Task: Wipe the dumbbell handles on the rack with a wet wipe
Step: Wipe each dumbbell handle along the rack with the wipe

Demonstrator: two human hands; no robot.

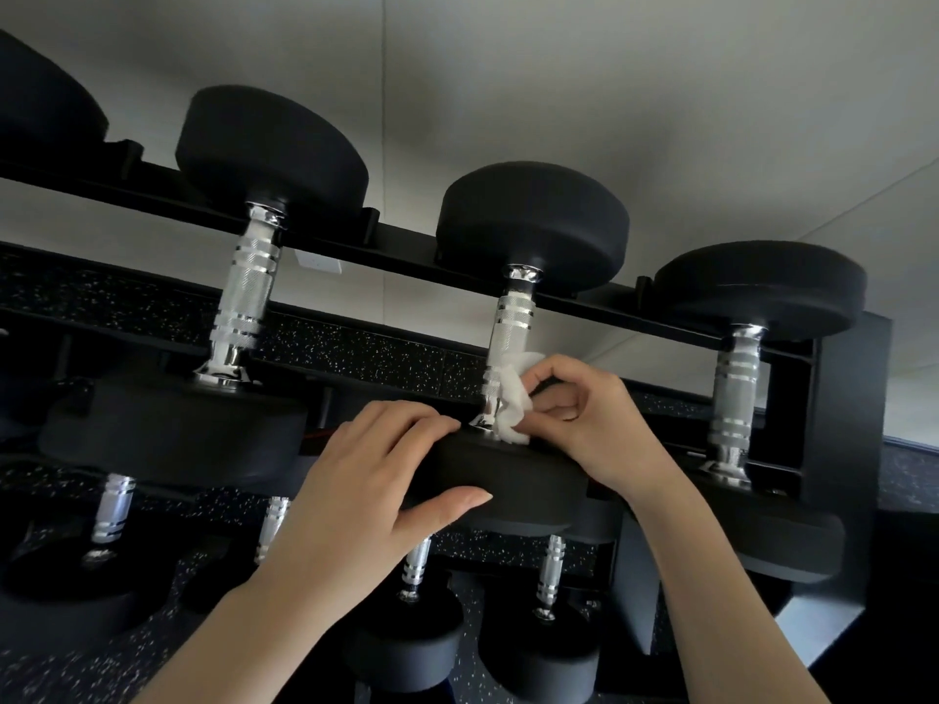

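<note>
Right hand (pixel 584 424) pinching wipe (pixel 513 398) that hides handle (pixel 510 327) base, left hand (pixel 366 475) flat on weight (pixel 523 492)

Gym: dumbbell rack (pixel 833 398), speckled rubber floor (pixel 355 343).

knurled chrome handle (pixel 505 337), matt (rubbery) heads (pixel 533 215)

My left hand (pixel 376 480) lies flat, fingers stretched forward, thumb out sideways, forearm rising from below. My right hand (pixel 594 419) curls in, fingertips pinching a crumpled white wet wipe (pixel 513 398), wrist bent, forearm coming up from lower right.
</note>
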